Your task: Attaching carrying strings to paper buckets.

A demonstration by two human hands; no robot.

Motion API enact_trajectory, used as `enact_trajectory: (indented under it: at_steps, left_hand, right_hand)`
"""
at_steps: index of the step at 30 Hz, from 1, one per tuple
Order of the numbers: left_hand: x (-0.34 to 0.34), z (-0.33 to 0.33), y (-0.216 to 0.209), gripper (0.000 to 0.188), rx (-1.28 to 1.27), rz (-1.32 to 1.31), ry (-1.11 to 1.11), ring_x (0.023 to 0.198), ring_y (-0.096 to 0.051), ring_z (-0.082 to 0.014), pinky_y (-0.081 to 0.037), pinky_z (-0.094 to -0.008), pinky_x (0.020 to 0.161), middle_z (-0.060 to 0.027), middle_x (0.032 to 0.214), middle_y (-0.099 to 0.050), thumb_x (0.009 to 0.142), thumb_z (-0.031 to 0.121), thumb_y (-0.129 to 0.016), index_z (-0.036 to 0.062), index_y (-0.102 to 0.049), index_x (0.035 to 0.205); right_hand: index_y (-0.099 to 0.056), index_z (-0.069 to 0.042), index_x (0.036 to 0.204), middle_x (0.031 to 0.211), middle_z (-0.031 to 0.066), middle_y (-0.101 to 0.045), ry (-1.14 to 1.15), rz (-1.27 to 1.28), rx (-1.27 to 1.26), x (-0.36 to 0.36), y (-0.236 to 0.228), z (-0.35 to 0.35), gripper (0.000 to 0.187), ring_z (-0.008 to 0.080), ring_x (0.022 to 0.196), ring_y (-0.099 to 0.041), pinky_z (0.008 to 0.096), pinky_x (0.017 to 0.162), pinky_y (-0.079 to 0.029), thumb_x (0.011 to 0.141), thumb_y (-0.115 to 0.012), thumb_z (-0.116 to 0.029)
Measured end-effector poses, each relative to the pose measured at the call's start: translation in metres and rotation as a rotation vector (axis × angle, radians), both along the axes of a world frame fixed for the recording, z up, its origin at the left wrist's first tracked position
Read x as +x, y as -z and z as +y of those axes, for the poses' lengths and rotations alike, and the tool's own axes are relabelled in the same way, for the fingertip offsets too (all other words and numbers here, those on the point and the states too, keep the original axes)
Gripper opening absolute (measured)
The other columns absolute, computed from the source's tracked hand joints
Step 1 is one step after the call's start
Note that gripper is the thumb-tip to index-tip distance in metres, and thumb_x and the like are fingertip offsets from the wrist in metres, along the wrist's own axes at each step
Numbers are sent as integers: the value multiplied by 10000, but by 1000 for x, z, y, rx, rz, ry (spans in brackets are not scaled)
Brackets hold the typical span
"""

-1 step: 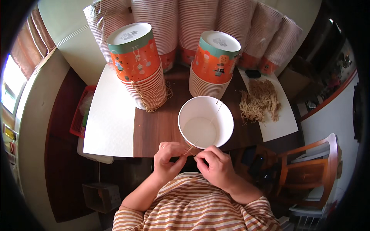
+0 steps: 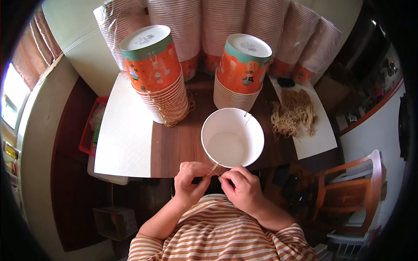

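Note:
A white paper bucket [image 2: 233, 138] stands mouth up at the table's front edge, in front of me. At its near rim is a thin tan cord [image 2: 213, 169], which both my hands pinch. My left hand [image 2: 190, 182] is closed with thumb and fingertips on the cord, left of the rim. Just to its right, my right hand [image 2: 242, 186] pinches the other side of the cord. A short bit of cord shows at the bucket's far rim. Whether a knot lies between my fingertips is too small to tell.
Two upside-down stacks of orange and green paper buckets stand behind, a left stack [image 2: 154, 74] with cords draped over it and a right stack [image 2: 241, 71]. A heap of tan cords [image 2: 294, 113] lies at the right. Several wrapped bucket stacks [image 2: 174, 26] line the back.
The cord that stretched across the inside of the bucket now shows only as a short piece at the far rim. My hands have barely moved.

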State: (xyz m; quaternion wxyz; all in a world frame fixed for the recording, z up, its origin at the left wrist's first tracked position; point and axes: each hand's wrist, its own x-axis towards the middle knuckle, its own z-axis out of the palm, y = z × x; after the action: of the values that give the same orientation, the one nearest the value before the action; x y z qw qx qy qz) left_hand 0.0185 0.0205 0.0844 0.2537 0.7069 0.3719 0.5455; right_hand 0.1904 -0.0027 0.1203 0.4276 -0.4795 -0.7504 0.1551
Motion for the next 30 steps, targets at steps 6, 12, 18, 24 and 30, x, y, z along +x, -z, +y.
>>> enact_trajectory:
  at_steps: [6, 12, 18, 24, 30]
  left_hand:
    - [16, -18, 22, 107, -505, -583, 22, 809, -631, -147, -486, -248, 787, -88, 872, -656, 829, -64, -637, -16, -577, 903]
    - [15, -14, 26, 88, -905, -1090, 276, 832, -638, -169, -509, -272, 799, -99, 877, -659, 843, -49, -617, -2, -576, 905]
    - [11, -16, 24, 107, -847, -1042, 227, 811, -622, -144, -497, -255, 741, -89, 849, -643, 831, -56, -617, 16, -572, 896]
    - [11, -22, 25, 127, -708, -879, 103, 805, -624, -123, -506, -236, 752, -67, 862, -641, 825, -79, -627, 1, -571, 907]
    - [12, -21, 29, 101, -617, -812, 51, 819, -636, -123, -507, -228, 752, -77, 886, -648, 845, -64, -615, -16, -570, 923]
  right_hand:
    - [-592, -58, 894, 766, 64, -563, 103, -67, 174, -8, 30, 6, 173, 238, 582, -597, 331, 503, -485, 750, -677, -13]
    - [-626, -7, 889, 792, 101, -628, 133, -10, 149, -16, 42, 12, 140, 244, 657, -643, 307, 570, -526, 759, -655, 36]
    - [-662, 18, 946, 842, 85, -676, -170, 517, -282, -14, 39, 16, 123, 132, 720, -655, 243, 626, -515, 835, -624, -19]
    - [-681, 19, 930, 819, 49, -665, -111, 490, -373, -18, 37, 16, 125, 70, 680, -586, 218, 642, -482, 850, -642, -69]
    - [-676, -13, 967, 813, 16, -652, -237, 1176, -862, -20, 47, 17, 148, 44, 625, -532, 174, 568, -425, 876, -628, -120]
